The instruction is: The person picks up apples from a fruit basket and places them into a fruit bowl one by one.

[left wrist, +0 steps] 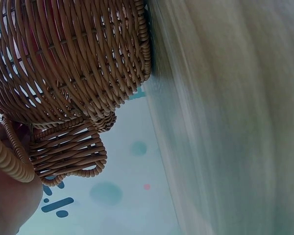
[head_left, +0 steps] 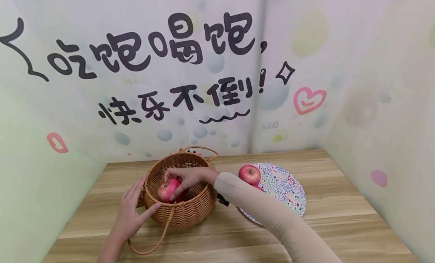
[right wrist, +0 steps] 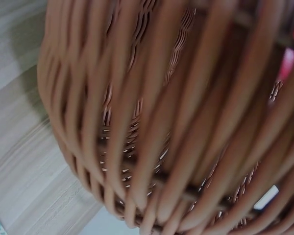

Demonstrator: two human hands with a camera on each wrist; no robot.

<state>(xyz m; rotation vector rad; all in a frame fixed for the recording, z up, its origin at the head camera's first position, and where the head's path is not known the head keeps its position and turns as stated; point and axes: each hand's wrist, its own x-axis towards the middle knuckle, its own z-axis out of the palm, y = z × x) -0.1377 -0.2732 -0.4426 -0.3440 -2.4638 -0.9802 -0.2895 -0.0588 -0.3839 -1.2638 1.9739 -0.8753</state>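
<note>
My right hand reaches into a round brown wicker basket and holds a red apple between thumb and fingers. The apple is inside the basket's mouth; whether it touches the bottom or other contents cannot be told. At the basket's left side, my left hand grips the rim, its thumb at the near edge. A woven flap hangs beside that hand in the left wrist view. Through the weave in the right wrist view shows a bit of red.
Right of the basket lies a round, colorfully patterned plate. On it sits another apple, with one more partly hidden by my right sleeve. One basket handle droops onto the wooden table; printed walls enclose the table.
</note>
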